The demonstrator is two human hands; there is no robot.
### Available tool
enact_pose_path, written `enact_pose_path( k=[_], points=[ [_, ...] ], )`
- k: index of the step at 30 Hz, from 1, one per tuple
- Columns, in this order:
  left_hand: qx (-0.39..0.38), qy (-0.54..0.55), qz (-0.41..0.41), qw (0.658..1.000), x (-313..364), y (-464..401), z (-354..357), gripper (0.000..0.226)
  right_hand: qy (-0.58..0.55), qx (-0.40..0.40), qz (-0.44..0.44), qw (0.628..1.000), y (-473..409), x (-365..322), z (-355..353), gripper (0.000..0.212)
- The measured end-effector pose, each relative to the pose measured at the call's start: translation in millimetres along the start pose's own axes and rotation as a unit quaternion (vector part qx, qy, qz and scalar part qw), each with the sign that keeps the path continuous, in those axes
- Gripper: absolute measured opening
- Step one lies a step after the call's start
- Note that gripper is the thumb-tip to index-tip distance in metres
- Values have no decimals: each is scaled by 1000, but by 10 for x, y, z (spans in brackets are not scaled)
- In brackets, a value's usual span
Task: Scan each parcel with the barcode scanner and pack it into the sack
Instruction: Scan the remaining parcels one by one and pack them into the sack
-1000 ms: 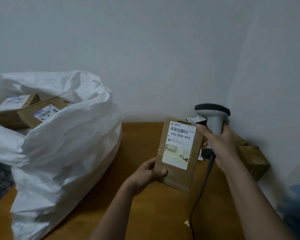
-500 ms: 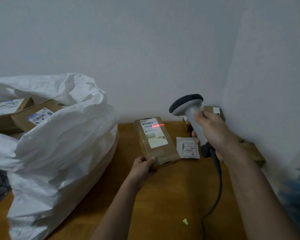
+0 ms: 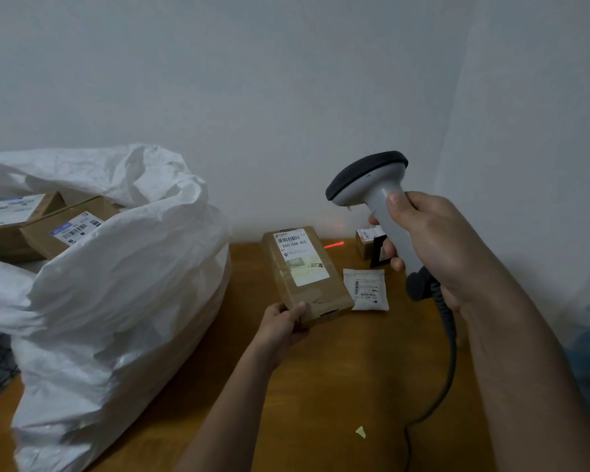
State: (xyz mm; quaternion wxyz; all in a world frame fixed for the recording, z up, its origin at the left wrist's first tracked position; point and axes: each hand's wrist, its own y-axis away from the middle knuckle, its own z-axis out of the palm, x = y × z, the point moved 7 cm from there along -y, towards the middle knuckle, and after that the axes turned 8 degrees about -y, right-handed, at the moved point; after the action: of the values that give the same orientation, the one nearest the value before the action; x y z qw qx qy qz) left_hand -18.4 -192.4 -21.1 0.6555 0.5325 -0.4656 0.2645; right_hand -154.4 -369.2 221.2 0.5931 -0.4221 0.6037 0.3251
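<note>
My left hand grips the near corner of the brown parcel, thumb on top, label facing up. The parcel is held above the table, just right of the white sack. My right hand is closed around the handle of the barcode scanner, raised at the right. Its red line falls on the table beyond the parcel. Two boxes lie inside the sack. A small white packet lies on the table beside the parcel.

A parcel-sorting corner: labelled boxes fill a white sack (bare walls).
</note>
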Motion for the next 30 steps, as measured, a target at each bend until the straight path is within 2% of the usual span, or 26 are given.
enact_pose_path(
  k=[19, 25, 30],
  points=[
    [-25, -4, 47, 999, 373, 174, -147, 40, 34, -9, -34, 999, -32, -268, 333, 37],
    [-28, -15, 67, 997, 495, 224, -249, 49, 25, -3, -52, 998, -60, -371, 422, 39],
    [-5, -19, 134, 991, 780, 462, -353, 52, -11, 7, -56, 998, -86, -399, 518, 36]
  ],
)
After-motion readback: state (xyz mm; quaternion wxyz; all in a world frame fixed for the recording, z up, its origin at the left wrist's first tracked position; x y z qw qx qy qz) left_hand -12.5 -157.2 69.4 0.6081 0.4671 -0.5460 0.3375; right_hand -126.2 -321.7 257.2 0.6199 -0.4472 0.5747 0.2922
